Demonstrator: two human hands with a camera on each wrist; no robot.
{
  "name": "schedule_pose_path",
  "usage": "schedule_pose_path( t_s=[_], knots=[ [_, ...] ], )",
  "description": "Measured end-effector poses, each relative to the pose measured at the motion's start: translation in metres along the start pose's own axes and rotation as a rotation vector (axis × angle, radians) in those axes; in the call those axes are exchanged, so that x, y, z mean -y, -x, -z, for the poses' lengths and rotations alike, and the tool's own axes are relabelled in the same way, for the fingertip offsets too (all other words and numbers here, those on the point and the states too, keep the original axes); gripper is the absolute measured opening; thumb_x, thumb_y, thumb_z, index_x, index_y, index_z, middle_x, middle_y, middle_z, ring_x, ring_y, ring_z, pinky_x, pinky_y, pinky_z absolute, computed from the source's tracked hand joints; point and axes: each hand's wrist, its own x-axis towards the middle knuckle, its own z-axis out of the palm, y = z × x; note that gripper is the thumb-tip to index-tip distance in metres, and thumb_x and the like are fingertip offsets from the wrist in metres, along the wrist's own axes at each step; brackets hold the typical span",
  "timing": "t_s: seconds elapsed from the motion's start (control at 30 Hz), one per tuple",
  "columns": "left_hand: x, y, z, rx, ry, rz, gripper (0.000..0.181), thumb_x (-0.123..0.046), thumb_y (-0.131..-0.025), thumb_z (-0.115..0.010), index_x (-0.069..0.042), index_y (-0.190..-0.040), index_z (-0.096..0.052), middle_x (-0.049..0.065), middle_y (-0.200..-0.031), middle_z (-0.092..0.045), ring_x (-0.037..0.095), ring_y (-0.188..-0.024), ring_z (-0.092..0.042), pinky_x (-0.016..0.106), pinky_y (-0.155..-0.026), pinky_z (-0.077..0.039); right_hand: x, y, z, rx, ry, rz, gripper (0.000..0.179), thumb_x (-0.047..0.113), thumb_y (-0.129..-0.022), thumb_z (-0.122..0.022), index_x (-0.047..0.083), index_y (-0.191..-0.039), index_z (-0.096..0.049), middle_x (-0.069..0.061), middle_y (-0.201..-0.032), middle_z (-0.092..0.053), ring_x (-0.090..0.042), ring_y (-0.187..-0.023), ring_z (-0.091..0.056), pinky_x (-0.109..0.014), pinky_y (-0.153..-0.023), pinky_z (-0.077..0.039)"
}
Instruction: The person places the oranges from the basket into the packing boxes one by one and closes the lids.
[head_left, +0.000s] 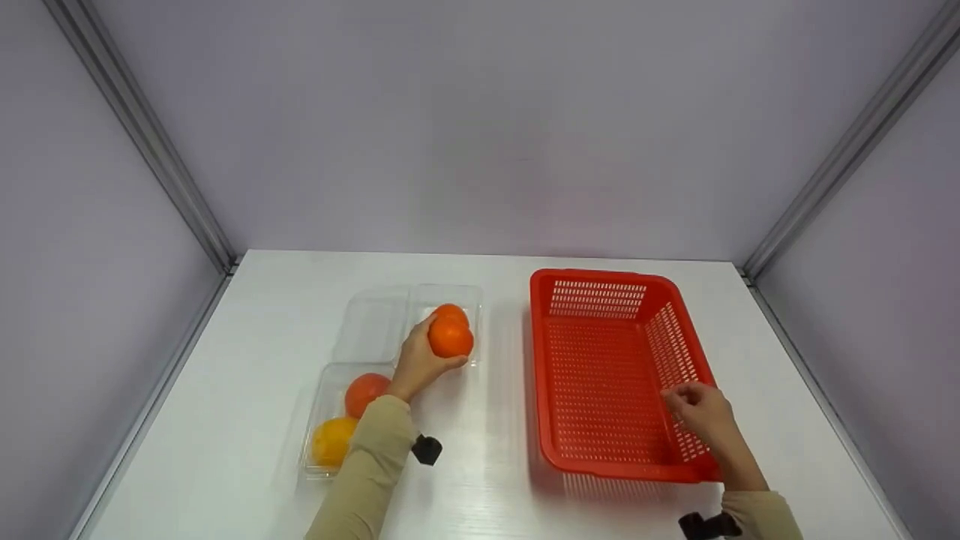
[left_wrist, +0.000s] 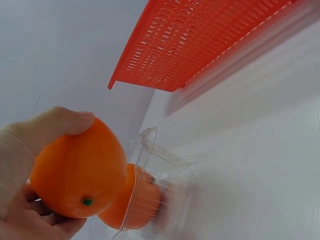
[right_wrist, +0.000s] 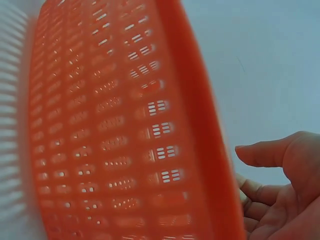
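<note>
My left hand (head_left: 418, 366) grips an orange (head_left: 451, 337) with the thumb on one side and fingers round the other. In the left wrist view the held orange (left_wrist: 82, 170) shows a green stem spot. A second orange (left_wrist: 145, 200) sits just beyond it inside a clear plastic box (left_wrist: 172, 185). Over the right rim of a red plastic basket (head_left: 541, 390) is my right hand (head_left: 701, 412), its fingers loosely bent and holding nothing. The right wrist view shows that hand's thumb (right_wrist: 267, 154) stretched out beside the basket's perforated wall (right_wrist: 115, 120).
A front clear box (head_left: 326, 390) holds a reddish-orange fruit (head_left: 366, 394) and a yellow fruit (head_left: 334, 442), partly behind my left sleeve (head_left: 367, 472). A clear lid (head_left: 371, 322) lies left of the back box. The white table (head_left: 480, 495) is bounded by grey walls (head_left: 480, 135).
</note>
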Motion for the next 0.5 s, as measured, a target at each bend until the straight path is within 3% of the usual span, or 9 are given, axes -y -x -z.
schedule_pose_path(
  t_s=[0.5],
  knots=[
    [0.006, -0.009, -0.007, -0.018, 0.047, 0.058, 0.083, -0.01, -0.069, -0.081, 0.006, -0.14, -0.04, 0.026, -0.133, -0.053, 0.04, -0.118, -0.055, 0.054, -0.106, -0.043, 0.009, 0.0, -0.023, 0.038, -0.087, 0.032, 0.026, 0.015, -0.096, -0.057, -0.009, -0.103, -0.062, -0.003, -0.072, -0.056, -0.011, -0.064, -0.053, -0.021, -0.058, -0.051]
  ],
)
